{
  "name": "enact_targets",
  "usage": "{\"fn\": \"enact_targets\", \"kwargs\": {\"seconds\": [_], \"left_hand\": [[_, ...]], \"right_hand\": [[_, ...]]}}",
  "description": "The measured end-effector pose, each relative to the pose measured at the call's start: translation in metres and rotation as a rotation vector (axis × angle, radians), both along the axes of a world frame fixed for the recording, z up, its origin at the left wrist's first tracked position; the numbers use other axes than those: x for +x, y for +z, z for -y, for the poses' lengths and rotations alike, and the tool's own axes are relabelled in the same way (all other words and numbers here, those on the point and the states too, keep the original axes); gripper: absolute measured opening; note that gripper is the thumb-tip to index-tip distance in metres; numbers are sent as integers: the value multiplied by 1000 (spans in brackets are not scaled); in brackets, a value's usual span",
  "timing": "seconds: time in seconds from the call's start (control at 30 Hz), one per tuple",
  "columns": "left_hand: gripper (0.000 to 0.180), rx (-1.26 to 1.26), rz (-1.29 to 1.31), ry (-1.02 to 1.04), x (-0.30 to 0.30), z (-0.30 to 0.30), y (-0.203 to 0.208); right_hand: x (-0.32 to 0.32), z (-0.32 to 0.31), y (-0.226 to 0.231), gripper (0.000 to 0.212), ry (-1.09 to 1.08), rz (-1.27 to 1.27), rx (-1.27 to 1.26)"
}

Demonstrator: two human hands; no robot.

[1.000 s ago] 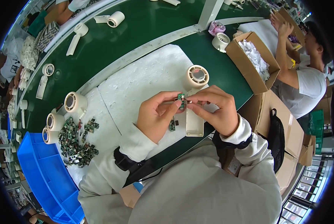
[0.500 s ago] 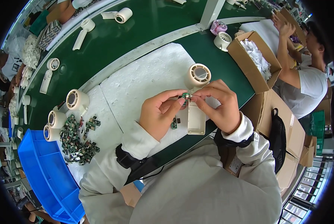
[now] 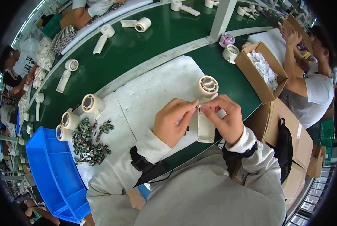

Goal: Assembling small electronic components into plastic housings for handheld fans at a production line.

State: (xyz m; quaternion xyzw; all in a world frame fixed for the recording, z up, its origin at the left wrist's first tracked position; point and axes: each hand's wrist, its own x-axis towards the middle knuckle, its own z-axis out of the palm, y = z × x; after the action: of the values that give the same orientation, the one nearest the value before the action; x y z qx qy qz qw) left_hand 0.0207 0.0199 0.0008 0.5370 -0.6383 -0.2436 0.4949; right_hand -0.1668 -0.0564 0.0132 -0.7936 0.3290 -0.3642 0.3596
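Between thumb and fingertips, my left hand pinches a small green circuit board, mostly covered by the fingers. My right hand is closed in a pinch against the board's right side; what lies between its fingertips is too small to make out. Just below the fingertips is the open, hollow handle of a cream handheld fan. Its round fan head rests beyond my hands on the white foam sheet. Another small board shows partly beside my left hand.
Left on the foam lie a heap of circuit boards and several fan heads. A blue divided bin stands at the near left. More fans lie on the green belt. At right are a carton of white pieces and a co-worker.
The whole view has shifted, with the scene now lower and farther right. The board has turned between my fingers, so less of its green face shows. Both hands remain pinched together above the handle.
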Motion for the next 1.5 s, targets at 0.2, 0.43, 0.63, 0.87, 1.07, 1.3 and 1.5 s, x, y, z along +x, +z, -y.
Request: {"fn": "enact_targets", "kwargs": {"seconds": [0.2, 0.43, 0.63, 0.87, 1.07, 1.3, 1.5], "left_hand": [[33, -130, 79, 69, -9, -5, 4], [36, -184, 61, 91, -9, -4, 3], [43, -56, -96, -47, 3, 0, -3], [67, 321, -717, -200, -10, -5, 17], [56, 687, -891, -196, 44, 37, 31], [41, 463, -770, -58, 79, 168, 60], [47, 319, -471, 137, 82, 290, 53]], "right_hand": [[9, -17, 4, 7, -75, 154, 242], [17, -22, 2, 7, -123, 218, 176], [7, -9, -2, 8, -49, 161, 128], [1, -11, -4, 14, -48, 210, 187], [-1, 0, -4, 23, -114, 428, -104], [-14, 11, -4, 23, 35, 271, -159], [-13, 7, -6, 22, 221, 224, -245]]}}
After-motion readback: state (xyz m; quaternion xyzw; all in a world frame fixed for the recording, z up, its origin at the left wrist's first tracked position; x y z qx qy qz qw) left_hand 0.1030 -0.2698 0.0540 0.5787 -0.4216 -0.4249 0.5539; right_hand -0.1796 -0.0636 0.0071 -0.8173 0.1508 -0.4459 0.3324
